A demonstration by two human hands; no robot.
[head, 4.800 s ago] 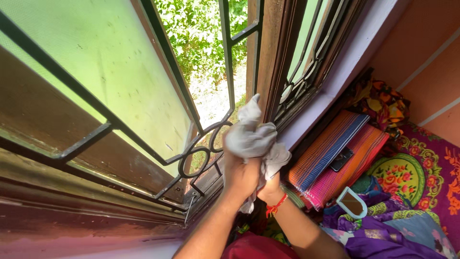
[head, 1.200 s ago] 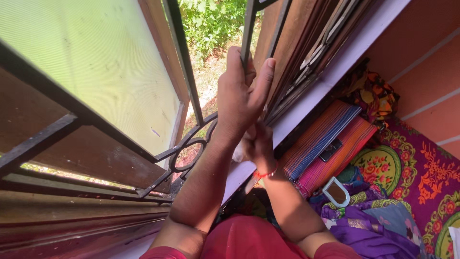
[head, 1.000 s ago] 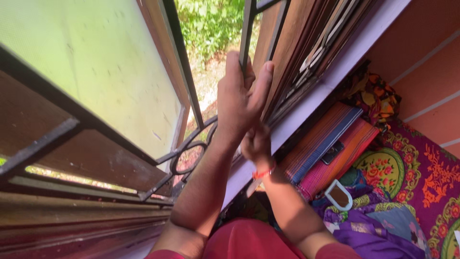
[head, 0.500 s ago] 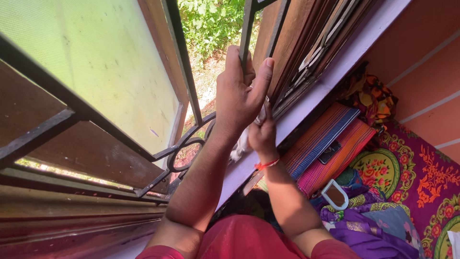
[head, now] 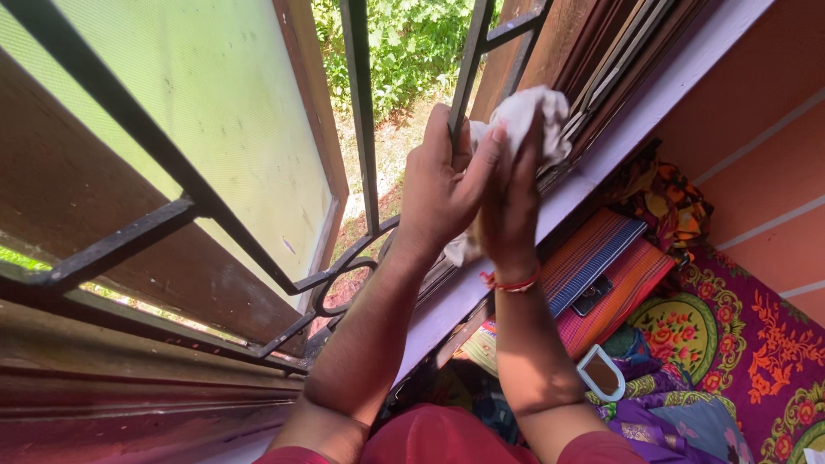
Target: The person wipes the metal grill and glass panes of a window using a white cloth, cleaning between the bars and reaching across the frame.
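Note:
My left hand (head: pixel 440 185) grips a dark vertical bar of the window grille (head: pixel 469 82), fingers wrapped round it. Beside it, my right hand (head: pixel 510 210) presses a crumpled white cloth (head: pixel 531 120) against the brown wooden window frame (head: pixel 537 60); a red thread circles that wrist. Part of the cloth hangs down between the two hands. To the left stands an open shutter with frosted green glass (head: pixel 215 112).
A pale purple sill (head: pixel 636 112) runs below the frame. On the bed to the right lie striped woven mats (head: pixel 601 266) with a dark phone (head: pixel 591 294) on them, a small hand mirror (head: pixel 601 375), a floral purple bedspread (head: pixel 739 335) and an orange wall (head: pixel 765 129).
My right hand has risen with the cloth from low behind the left wrist up to the frame beside the left hand's fingertips. The left hand keeps its grip on the bar.

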